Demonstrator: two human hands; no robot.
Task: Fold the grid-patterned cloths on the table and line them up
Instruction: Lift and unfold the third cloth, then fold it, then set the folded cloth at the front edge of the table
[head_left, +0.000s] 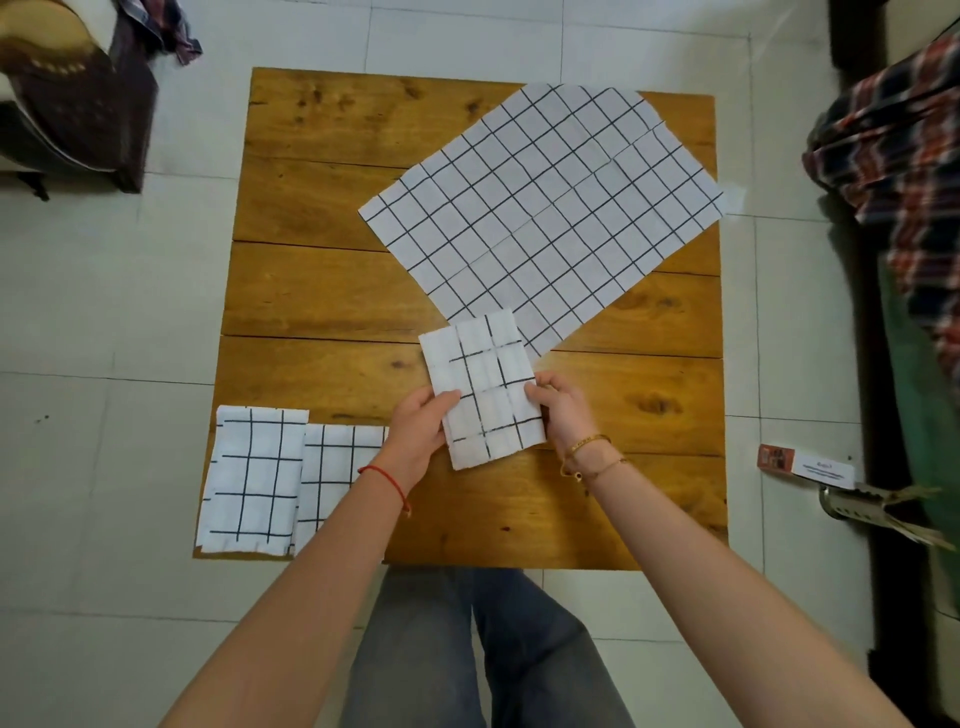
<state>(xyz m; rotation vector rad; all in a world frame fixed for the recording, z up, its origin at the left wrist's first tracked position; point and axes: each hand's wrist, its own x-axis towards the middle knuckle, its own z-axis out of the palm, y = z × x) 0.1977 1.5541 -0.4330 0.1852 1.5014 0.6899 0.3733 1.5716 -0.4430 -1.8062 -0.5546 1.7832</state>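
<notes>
Four grid-patterned cloths are on the wooden desk: two folded cloths side by side at its near left corner, the outer one and the inner one partly under the left forearm. One unfolded cloth lies askew toward the far right corner. A third folded cloth, near the middle of the near edge, is pinched at its sides by the left hand and right hand.

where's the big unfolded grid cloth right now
In the head view the unfolded cloth lies flat and askew on the far right part of the wooden table, its near corner just beyond the folded cloth held in both hands.
</notes>
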